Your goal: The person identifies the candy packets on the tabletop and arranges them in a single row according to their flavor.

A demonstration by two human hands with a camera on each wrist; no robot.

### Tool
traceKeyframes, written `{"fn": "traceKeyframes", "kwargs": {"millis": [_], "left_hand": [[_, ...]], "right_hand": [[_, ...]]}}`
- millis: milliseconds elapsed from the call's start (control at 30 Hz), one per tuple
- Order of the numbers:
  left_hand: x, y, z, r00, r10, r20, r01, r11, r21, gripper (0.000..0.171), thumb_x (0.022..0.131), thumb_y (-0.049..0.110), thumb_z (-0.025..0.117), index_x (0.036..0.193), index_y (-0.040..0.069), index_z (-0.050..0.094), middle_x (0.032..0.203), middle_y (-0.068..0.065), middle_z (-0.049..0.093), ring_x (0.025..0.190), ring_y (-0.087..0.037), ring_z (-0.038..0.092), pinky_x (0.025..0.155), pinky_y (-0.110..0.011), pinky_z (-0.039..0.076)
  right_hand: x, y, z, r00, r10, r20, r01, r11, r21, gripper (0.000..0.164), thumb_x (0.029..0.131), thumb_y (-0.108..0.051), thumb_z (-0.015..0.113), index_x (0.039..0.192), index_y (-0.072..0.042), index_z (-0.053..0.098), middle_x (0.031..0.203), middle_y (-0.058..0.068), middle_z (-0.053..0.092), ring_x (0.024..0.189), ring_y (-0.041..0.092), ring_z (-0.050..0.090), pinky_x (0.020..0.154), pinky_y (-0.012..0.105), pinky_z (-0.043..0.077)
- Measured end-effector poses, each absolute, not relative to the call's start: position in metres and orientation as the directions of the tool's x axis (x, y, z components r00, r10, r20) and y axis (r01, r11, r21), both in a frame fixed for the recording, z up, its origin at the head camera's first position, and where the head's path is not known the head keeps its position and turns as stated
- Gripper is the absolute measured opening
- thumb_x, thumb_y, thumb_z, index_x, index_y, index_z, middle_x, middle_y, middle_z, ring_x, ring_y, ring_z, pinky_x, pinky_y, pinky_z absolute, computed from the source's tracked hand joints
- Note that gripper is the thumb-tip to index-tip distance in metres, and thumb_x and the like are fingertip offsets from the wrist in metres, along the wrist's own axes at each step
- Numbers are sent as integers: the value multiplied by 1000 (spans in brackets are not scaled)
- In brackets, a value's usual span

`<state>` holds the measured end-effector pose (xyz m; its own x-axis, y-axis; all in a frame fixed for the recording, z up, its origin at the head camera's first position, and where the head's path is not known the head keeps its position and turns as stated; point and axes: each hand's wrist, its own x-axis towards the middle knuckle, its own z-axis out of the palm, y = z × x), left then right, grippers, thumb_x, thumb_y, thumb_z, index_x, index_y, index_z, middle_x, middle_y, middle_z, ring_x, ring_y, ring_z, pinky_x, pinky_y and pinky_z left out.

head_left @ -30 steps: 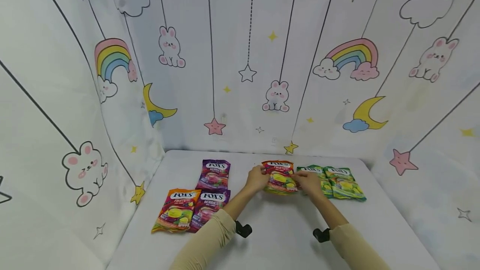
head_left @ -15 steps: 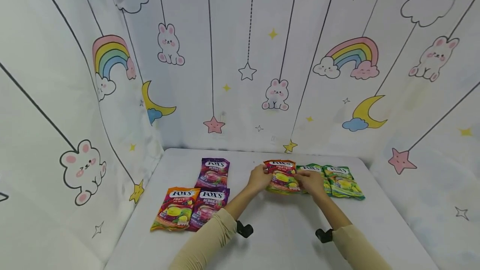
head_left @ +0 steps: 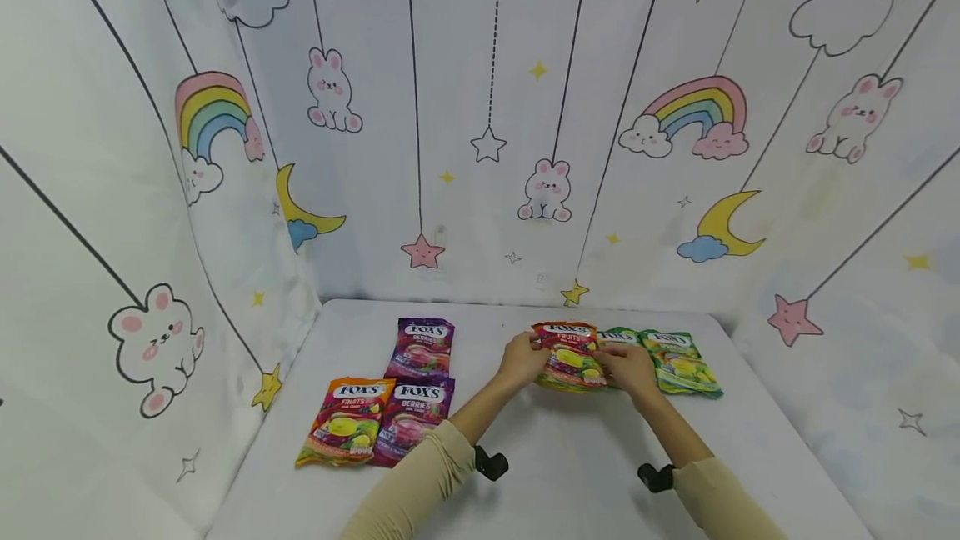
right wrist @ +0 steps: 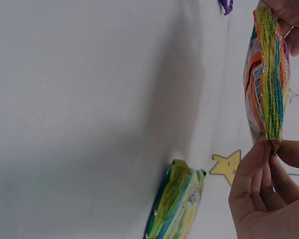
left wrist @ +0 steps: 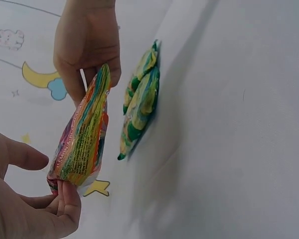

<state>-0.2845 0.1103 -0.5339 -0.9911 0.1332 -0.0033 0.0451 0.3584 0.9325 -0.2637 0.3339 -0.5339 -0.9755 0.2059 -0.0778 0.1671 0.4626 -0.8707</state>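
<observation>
A red-and-orange Fox's Fruits candy bag is held up by its two sides, its printed front towards the head camera. My left hand grips its left edge; my right hand pinches the right edge. Seen from the left wrist, the bag is raised off the white table, with fingers under its near end and the thumb at its side. In the right wrist view the thumb and fingers of my right hand close on a bottom corner. Behind that hand lie two green Fox's bags, one partly hidden.
On the left side of the table lie two purple Fox's Berries bags, one behind the other, and another Fruits bag beside the nearer one. A white patterned curtain stands behind the table.
Both hands have carried the Fruits bag slightly to the right, and it now overlaps more of the nearer green bag. The bags on the left stay where they were.
</observation>
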Motion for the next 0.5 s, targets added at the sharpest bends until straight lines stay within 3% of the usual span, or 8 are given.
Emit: {"fn": "traceKeyframes", "kwargs": {"millis": [500], "left_hand": [[-277, 123, -530, -986, 167, -7, 53, 351, 935, 52, 95, 20, 67, 138, -9, 58, 118, -19, 70, 104, -27, 69, 88, -42, 60]], "right_hand": [[-254, 349, -536, -970, 232, -66, 165, 438, -884, 40, 101, -29, 70, 124, 3, 73, 114, 19, 74, 83, 14, 71, 69, 28, 61]]}}
